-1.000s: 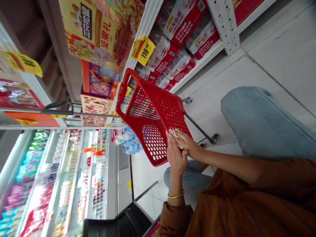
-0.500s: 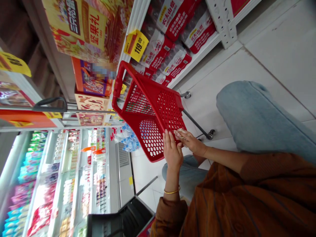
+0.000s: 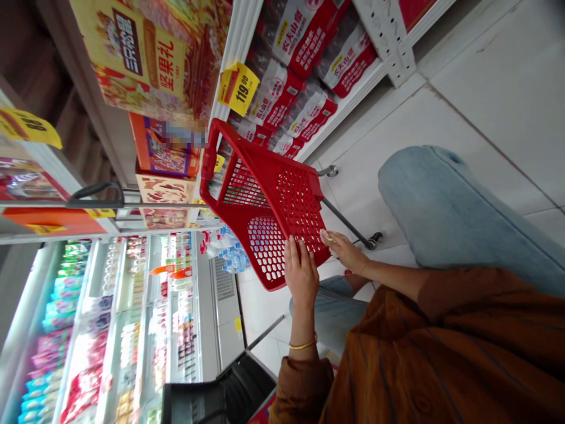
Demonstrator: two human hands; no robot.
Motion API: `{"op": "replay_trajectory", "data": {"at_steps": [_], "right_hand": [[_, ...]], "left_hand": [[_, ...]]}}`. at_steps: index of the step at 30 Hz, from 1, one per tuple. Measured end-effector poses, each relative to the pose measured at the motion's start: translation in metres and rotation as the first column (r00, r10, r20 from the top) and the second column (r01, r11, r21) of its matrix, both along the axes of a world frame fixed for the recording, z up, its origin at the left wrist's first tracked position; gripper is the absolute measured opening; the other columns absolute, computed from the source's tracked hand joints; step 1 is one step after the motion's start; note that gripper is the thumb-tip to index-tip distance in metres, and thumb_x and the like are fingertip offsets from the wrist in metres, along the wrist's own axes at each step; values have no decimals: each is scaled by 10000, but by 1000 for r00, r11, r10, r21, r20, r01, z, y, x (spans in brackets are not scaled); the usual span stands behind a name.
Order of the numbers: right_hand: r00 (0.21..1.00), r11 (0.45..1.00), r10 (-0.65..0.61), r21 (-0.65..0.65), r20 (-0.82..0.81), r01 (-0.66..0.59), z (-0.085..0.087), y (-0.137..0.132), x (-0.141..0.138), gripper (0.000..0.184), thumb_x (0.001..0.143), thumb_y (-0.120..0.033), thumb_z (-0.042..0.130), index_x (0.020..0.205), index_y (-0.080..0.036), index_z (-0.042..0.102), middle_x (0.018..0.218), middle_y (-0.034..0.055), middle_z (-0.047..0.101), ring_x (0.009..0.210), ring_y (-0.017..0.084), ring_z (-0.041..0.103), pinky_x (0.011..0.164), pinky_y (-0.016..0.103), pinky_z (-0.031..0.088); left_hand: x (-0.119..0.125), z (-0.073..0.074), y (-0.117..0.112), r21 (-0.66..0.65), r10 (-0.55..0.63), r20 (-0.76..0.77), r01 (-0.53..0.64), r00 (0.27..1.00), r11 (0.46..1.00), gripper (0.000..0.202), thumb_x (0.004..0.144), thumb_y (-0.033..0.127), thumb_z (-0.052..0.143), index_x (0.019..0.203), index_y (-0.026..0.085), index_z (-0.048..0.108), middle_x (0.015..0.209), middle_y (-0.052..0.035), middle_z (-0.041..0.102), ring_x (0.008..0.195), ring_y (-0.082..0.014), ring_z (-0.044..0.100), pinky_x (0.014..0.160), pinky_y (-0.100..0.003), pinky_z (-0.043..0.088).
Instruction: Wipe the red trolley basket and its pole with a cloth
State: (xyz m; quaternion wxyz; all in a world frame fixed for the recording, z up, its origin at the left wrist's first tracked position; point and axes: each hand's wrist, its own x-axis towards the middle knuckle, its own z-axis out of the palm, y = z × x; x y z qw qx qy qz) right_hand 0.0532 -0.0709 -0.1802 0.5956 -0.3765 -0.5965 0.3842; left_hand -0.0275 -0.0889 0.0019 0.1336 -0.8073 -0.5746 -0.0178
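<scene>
In the head view, your left hand (image 3: 301, 275) lies open, fingers spread flat against the perforated side of a red plastic shopping basket (image 3: 298, 203), which stands tilted on its wheeled frame. Your right hand (image 3: 346, 252) is almost closed – its fingertips pinch a small pale item (image 3: 326, 237), too small to identify, at the basket's edge. A gold bangle (image 3: 302, 345) circles your left wrist. Behind the basket, shrink-wrapped bottled-water packs (image 3: 282, 88) sit on a white shelf – a chilled display case (image 3: 132, 318) runs along the other side of the aisle.
</scene>
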Motion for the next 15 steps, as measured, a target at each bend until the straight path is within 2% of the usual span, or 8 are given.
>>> {"op": "replay_trajectory", "data": {"at_steps": [2, 4, 7, 9, 12, 15], "right_hand": [[1000, 1000, -15, -4, -25, 15, 11, 4, -1, 463, 975, -180, 323, 1429, -238, 390, 1408, 102, 487, 1330, 219, 428, 1089, 460, 400], [998, 999, -16, 36, -59, 18, 27, 10, -3, 482, 974, -166, 304, 1449, -226, 358, 1440, 114, 448, 1360, 220, 384, 1113, 459, 371], [995, 990, 23, 142, -100, -8, 54, 19, -9, 503, 978, -183, 321, 1476, -242, 295, 1485, 101, 390, 1405, 222, 303, 1152, 488, 305], [995, 986, 52, 163, -85, -38, 66, 24, -15, 524, 987, -220, 330, 1498, -250, 218, 1511, 92, 349, 1433, 225, 237, 1159, 515, 280], [995, 987, 88, 138, -49, -80, 70, 27, -21, 509, 1000, -270, 322, 1497, -262, 211, 1519, 76, 340, 1451, 218, 182, 1153, 517, 296], [994, 987, 111, 119, -4, -110, 62, 24, -25, 477, 998, -251, 335, 1472, -273, 284, 1515, 62, 354, 1453, 212, 177, 1153, 505, 306]], "left_hand": [[2, 7, 3, 15, 4, 21, -4, 1000, 1000, 441, 956, 282, 441, 1374, 143, 452, 1440, -169, 450, 1407, -276, 307, 1128, -518, 331], [7, 12, 9, 39, 41, 59, -43, 997, 998, 475, 962, 294, 423, 1408, 132, 404, 1448, -177, 436, 1407, -270, 309, 1141, -514, 310], [14, 13, 19, 11, 120, 125, -122, 985, 992, 546, 980, 304, 366, 1477, 111, 249, 1550, -188, 229, 1457, -265, 150, 1167, -501, 253], [18, 9, 24, -48, 158, 143, -152, 977, 987, 550, 992, 285, 308, 1493, 99, 179, 1573, -191, 126, 1465, -259, 65, 1176, -498, 226], [17, 3, 26, -87, 181, 121, -171, 976, 981, 547, 994, 258, 286, 1495, 86, 149, 1576, -207, 57, 1462, -271, -5, 1175, -520, 205], [12, 1, 24, -85, 171, 86, -163, 982, 983, 567, 984, 232, 322, 1501, 105, 127, 1578, -202, 34, 1448, -283, -78, 1168, -542, 211]]}}
